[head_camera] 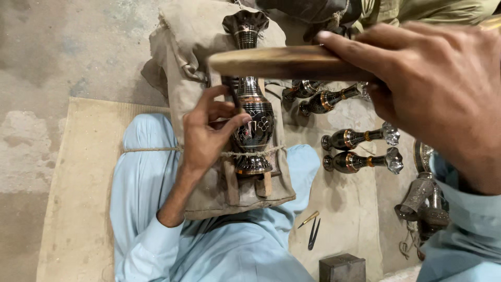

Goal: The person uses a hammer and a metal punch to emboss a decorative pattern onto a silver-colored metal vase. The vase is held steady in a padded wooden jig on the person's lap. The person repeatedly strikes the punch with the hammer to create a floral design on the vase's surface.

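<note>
A dark metal vase (254, 122) with engraved flowers and copper bands lies on a cloth-wrapped wooden rest (209, 68) across my lap. My left hand (209, 130) rests against the vase's belly, fingers pinched on a small tool that is mostly hidden. My right hand (433, 89) is raised close to the camera and grips a wooden mallet handle (282, 62) that crosses above the vase's neck.
Several similar vases (355, 138) lie on the cloth to the right. More metalware (425, 196) sits at the right edge. A divider tool (313, 232) and a small dark block (342, 267) lie near my knee. Bare concrete floor (62, 52) is on the left.
</note>
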